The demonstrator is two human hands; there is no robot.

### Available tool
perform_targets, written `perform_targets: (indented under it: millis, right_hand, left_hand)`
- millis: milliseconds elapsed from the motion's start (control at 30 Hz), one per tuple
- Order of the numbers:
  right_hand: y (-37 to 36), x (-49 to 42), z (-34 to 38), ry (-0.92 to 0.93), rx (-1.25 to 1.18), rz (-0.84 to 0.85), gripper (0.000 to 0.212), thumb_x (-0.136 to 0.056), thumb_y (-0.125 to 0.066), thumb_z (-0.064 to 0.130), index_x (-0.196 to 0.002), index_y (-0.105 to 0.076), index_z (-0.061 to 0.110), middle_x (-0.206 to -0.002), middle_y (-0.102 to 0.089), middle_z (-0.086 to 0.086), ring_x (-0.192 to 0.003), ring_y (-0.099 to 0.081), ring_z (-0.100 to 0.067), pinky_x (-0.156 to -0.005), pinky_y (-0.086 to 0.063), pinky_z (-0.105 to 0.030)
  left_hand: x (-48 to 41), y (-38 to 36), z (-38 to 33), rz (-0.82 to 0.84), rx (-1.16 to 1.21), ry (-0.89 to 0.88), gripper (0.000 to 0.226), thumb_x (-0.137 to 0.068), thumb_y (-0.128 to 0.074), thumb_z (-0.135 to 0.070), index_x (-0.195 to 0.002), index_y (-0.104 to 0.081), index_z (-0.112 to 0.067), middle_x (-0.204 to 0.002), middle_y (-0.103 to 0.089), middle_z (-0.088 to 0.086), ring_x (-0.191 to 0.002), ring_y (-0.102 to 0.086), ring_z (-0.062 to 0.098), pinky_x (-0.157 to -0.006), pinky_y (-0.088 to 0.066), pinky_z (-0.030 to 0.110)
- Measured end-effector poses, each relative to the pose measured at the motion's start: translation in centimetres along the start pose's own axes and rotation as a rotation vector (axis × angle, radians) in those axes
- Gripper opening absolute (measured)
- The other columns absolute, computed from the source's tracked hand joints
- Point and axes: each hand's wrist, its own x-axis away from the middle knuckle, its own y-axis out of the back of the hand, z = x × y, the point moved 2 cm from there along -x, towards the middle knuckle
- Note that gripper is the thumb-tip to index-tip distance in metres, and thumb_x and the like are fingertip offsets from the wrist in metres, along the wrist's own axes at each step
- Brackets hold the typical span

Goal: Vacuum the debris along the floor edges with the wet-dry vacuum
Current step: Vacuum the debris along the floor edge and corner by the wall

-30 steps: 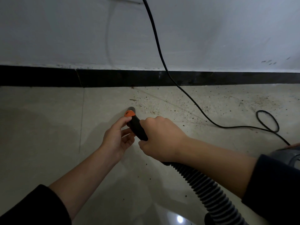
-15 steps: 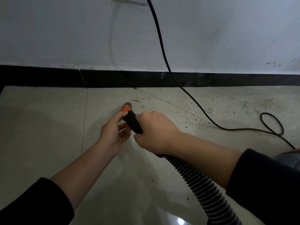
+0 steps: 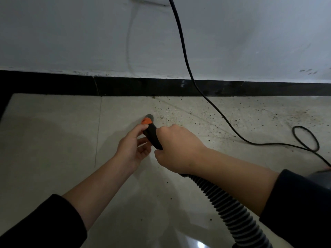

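Gripping nozzle [image 3: 152, 136], left hand [image 3: 131, 149], right hand [image 3: 176, 149], debris [image 3: 168, 110] beside tip

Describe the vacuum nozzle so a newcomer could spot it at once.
Below the white wall runs a black baseboard; on the pale floor before it, debris is scattered. At its left edge, held between the left hand and right hand, is a short black nozzle. Unlike the ribbed grey hose and thin power cord, it wears an orange collar near its tip.

Indoor room: tiled floor [image 3: 53, 140], skirting [image 3: 125, 88]
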Motion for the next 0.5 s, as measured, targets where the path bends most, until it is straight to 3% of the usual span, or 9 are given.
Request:
perform_targets:
  millis: [500]
  right_hand:
    - [0.3, 2.0, -1.1, -0.050, 0.022, 0.017, 0.038, -0.089, -0.051, 0.016, -0.067, -0.022, 0.024, -0.069, -0.039, 0.002, -0.055, -0.037, -0.010, -0.047, -0.033, -0.021]
  left_hand:
    - [1.2, -1.5, 1.0, 0.099, -0.039, 0.051, 0.032, -0.086, -0.068, -0.028, -0.112, -0.066, -0.010, -0.081, -0.063, 0.004, -0.055, -0.062, 0.011, -0.052, -0.049, 0.024]
